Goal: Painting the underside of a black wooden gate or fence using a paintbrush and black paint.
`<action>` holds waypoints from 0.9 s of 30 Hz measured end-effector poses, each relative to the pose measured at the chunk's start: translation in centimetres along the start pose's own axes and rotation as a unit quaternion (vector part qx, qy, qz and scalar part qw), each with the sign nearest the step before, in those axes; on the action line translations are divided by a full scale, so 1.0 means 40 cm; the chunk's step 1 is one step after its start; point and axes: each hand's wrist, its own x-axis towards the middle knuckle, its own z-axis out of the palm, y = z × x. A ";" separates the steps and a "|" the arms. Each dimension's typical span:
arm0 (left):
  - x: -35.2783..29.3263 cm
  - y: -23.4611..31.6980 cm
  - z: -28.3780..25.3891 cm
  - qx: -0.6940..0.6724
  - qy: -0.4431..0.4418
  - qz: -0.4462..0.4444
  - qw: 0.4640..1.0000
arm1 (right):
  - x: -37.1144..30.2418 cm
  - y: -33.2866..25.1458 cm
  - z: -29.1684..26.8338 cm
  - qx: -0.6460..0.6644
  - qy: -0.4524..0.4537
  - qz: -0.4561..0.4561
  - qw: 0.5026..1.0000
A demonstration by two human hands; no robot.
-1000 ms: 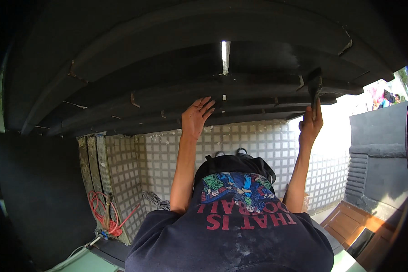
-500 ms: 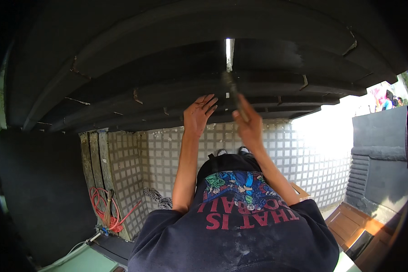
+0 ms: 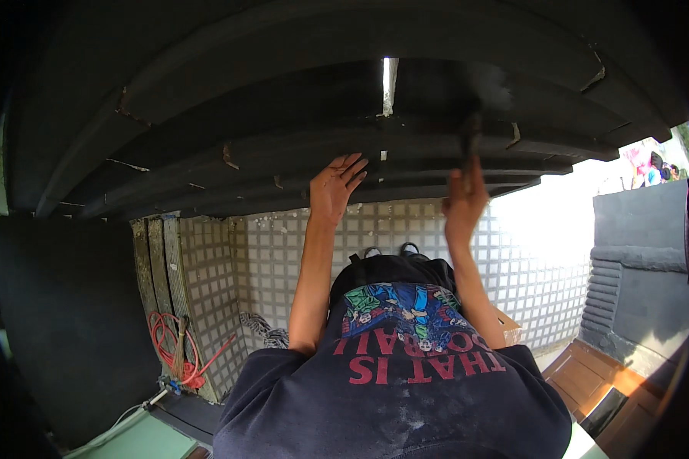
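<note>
- Right hand (image 3: 465, 208) at one o'clock from the person's dark shirt (image 3: 394, 390), fingers drawn narrow around a brush (image 3: 472, 138); brush blurred, pointing toward twelve, in front of the black slats (image 3: 283, 99); contact unclear from where I stand;
- Left hand (image 3: 332, 193) at eleven o'clock, wide, fingers loosely spread by the lower slats; cannot tell whether they touch;
- Red hose (image 3: 159, 336), coiled, at nine o'clock; cardboard box (image 3: 510, 330) between two and three; tiled floor (image 3: 280, 252) below the hands.

panel (image 3: 452, 84) ahead | brush (image 3: 471, 138) in right grip (image 3: 465, 205), right of left grip (image 3: 331, 193) | hose (image 3: 155, 341) left | box (image 3: 510, 331) right
</note>
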 end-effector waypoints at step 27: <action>0.003 -0.007 -0.013 -0.017 0.000 -0.001 1.000 | -0.093 -0.064 0.129 0.281 -0.224 0.301 0.883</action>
